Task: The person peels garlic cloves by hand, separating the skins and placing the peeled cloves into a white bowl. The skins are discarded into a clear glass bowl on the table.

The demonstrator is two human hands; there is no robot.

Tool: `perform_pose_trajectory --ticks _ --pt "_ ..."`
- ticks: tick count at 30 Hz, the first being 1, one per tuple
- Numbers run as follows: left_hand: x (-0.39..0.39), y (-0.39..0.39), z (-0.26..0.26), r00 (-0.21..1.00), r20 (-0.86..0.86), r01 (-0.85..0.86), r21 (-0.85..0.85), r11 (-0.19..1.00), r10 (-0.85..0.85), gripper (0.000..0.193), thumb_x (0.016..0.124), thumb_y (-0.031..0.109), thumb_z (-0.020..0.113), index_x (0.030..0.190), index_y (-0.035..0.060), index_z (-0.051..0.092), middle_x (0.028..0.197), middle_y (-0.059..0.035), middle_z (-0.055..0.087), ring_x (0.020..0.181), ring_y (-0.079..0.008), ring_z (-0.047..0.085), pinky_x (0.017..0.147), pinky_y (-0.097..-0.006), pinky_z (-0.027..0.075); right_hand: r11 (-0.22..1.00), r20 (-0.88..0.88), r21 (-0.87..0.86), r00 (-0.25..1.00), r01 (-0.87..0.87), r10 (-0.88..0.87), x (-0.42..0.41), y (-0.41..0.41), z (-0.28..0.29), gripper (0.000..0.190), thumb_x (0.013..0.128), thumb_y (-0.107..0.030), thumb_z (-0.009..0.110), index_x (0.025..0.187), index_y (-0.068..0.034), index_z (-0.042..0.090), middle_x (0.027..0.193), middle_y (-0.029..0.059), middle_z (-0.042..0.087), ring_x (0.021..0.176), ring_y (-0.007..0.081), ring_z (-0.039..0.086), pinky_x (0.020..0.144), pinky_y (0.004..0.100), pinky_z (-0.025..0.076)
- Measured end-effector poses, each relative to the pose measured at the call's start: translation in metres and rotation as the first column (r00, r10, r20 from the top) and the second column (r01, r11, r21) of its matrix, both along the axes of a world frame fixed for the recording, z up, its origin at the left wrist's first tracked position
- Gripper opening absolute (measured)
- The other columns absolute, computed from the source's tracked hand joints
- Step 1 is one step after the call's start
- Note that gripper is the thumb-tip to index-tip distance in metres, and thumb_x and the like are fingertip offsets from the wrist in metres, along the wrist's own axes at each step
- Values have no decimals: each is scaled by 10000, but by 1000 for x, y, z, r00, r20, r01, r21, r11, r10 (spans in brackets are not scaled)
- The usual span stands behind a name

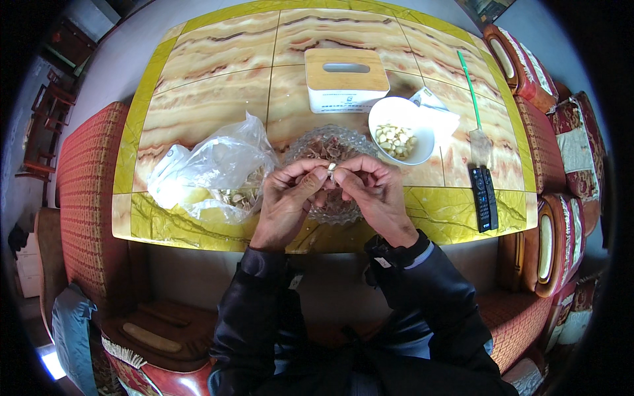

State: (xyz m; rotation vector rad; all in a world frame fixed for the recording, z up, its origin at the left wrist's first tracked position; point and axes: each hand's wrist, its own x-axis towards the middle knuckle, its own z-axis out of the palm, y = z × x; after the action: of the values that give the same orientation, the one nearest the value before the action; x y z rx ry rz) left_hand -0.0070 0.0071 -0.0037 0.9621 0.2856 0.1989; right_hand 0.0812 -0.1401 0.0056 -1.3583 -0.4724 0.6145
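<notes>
My left hand (292,198) and my right hand (374,193) meet over a cut-glass bowl (364,141) that holds dry garlic skins. Between the fingertips of both hands is a garlic clove (332,167), pale at its upper end. A white bowl (427,148) with many peeled garlic cloves (395,141) stands beyond my right hand. Left of my left hand lies a clear plastic bag (223,153) with unpeeled garlic and loose skins in it. The hands hide the near part of the glass bowl.
A tissue box with a wooden lid (344,79) stands behind the bowls. A white packet (443,111) lies beside the white bowl. Remote controls (483,198) and a green-handled fly swatter (470,89) are at the right. Patterned sofas (94,198) flank the marble-look table (213,104).
</notes>
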Motion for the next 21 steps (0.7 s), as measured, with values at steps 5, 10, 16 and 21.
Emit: perform_pose_trajectory --ticks 5,10,16,21 --pt "0 -2 2 1000 -6 7 29 1000 -6 173 959 69 631 1098 -29 663 956 -83 694 761 -116 607 685 -248 501 999 111 6 993 36 -37 2 2 -4 38 905 32 649 941 23 661 862 24 670 789 60 630 678 215 533" --pt "2 0 -1 999 18 50 -20 999 -50 163 958 55 624 1093 -30 656 955 -78 684 803 -121 616 713 -258 501 999 116 44 993 13 -18 2 2 -6 52 886 72 643 914 29 642 858 35 665 778 82 657 668 222 546" --pt "1 1 -1 997 -27 71 -55 996 -73 151 953 87 640 1066 -12 658 935 -63 673 794 -110 595 717 -257 492 998 199 65 979 18 -31 2 3 -5 93 856 94 658 888 14 626 835 27 630 756 102 664 639 232 543" --pt "3 1 0 997 -75 2 -30 1000 -4 134 958 131 647 1015 10 662 918 -44 669 764 -83 564 691 -240 473 1000 474 -13 881 7 1 3 4 -6 165 785 117 672 882 -8 626 849 31 596 733 79 602 612 228 496"
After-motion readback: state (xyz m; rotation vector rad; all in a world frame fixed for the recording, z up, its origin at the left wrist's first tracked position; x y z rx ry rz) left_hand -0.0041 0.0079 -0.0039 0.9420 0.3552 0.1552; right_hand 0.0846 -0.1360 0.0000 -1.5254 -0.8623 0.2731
